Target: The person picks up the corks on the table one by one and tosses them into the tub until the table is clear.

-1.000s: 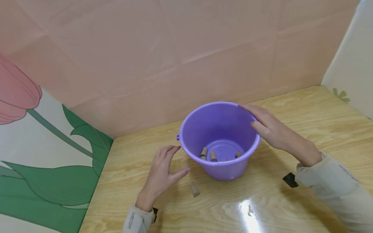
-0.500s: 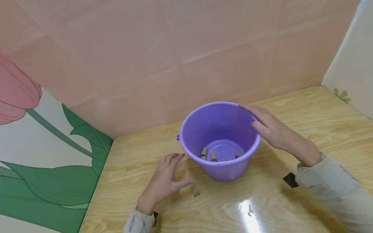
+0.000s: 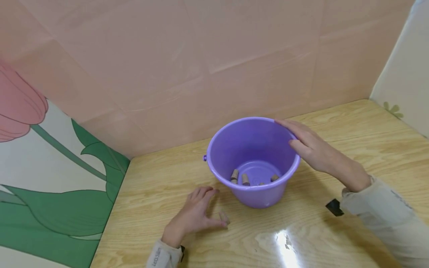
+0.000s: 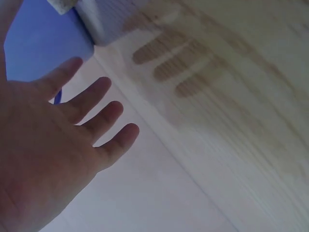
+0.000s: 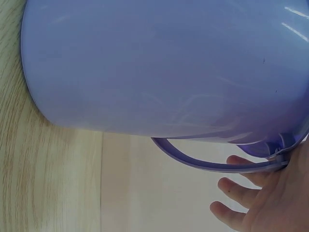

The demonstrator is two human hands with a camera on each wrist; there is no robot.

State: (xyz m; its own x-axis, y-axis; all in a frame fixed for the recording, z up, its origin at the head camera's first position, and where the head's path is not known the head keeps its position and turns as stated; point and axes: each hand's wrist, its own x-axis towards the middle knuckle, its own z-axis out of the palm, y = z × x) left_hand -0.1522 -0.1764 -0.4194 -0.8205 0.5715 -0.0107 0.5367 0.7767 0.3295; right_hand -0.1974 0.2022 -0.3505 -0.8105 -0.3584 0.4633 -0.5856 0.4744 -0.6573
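Observation:
A purple bucket (image 3: 256, 195) stands upright on the wooden table, with several brown tapered cork stoppers (image 3: 245, 179) on its floor. My right hand (image 3: 315, 152) holds the right side of its rim, thumb over the inside; the right wrist view shows the other fingers extended outside by the handle (image 5: 203, 164). One more cork stopper (image 3: 224, 216) lies on the table left of the bucket. Around it my left hand (image 3: 196, 214) is spread, thumb partly in front of the stopper and fingers beyond it. In the left wrist view, the fingers are apart and the stopper's edge (image 4: 63, 4) shows at the top.
The wooden table (image 3: 151, 193) meets a pink-covered wall (image 3: 201, 74) close behind the bucket. A tulip-painted panel (image 3: 63, 175) borders the left side, and a pale wall (image 3: 405, 74) the right. Light glares off the table (image 3: 286, 245) in front of the bucket.
My left hand has come down and toward me from beside the bucket's rim to the loose cork stopper. The right hand and the bucket have stayed in place.

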